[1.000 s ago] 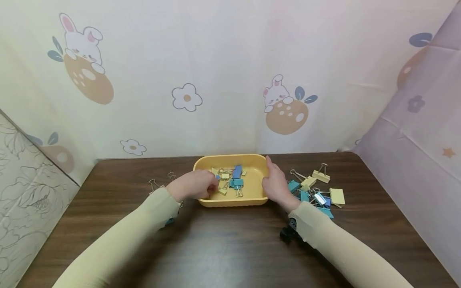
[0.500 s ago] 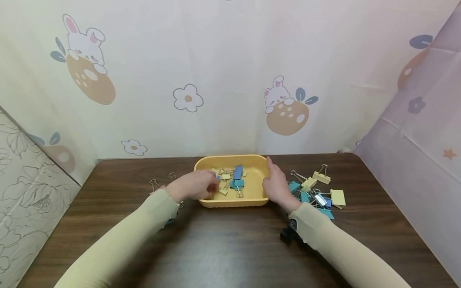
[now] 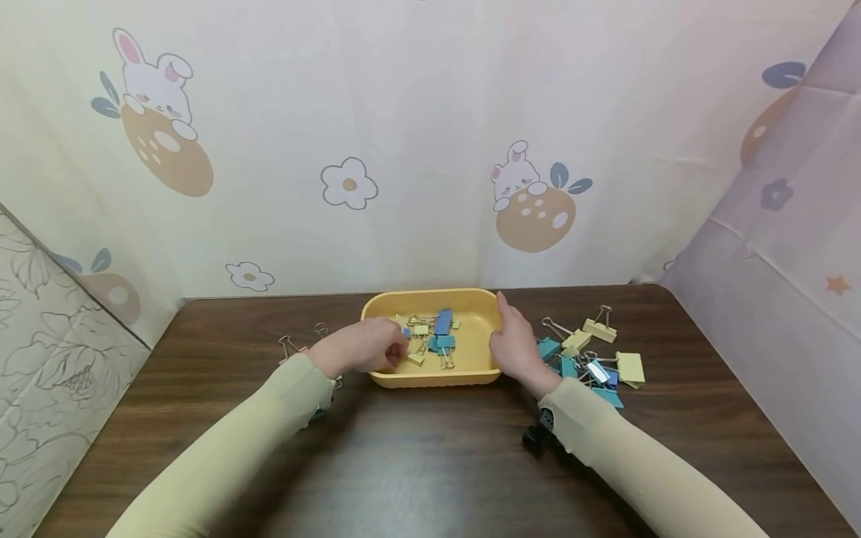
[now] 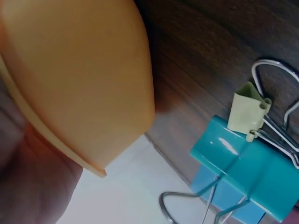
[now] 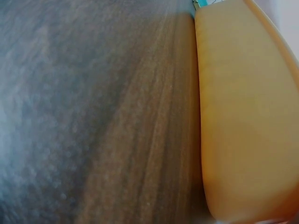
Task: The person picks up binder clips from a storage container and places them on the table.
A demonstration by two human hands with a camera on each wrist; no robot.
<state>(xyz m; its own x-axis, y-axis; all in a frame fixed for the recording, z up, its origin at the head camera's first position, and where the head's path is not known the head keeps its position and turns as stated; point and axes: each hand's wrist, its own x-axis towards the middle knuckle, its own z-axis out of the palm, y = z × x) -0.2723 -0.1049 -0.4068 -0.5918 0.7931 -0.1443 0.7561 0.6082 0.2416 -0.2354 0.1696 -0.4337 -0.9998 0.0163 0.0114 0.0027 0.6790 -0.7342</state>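
A yellow plastic tray (image 3: 480, 336) stands near the table's back edge, with several small binder clips in yellow, blue and teal inside, such as a blue binder clip (image 3: 443, 322). My left hand (image 3: 359, 345) reaches over the tray's left end, fingers curled down inside it. Its fingertips are hidden, so what they pinch, if anything, does not show. At the tray's right end, my right hand (image 3: 516, 345) grips the rim, the thumb lapping over the inner side. In the left wrist view, part of the left hand (image 4: 44, 172) shows behind the tray's rim.
Right of the tray lies a heap of larger binder clips, among them a yellow binder clip (image 3: 630, 368). More clips lie left of the tray, partly under the left arm; the left wrist view shows a teal binder clip (image 4: 247, 161) there. A patterned curtain (image 3: 430, 149) hangs behind the table.
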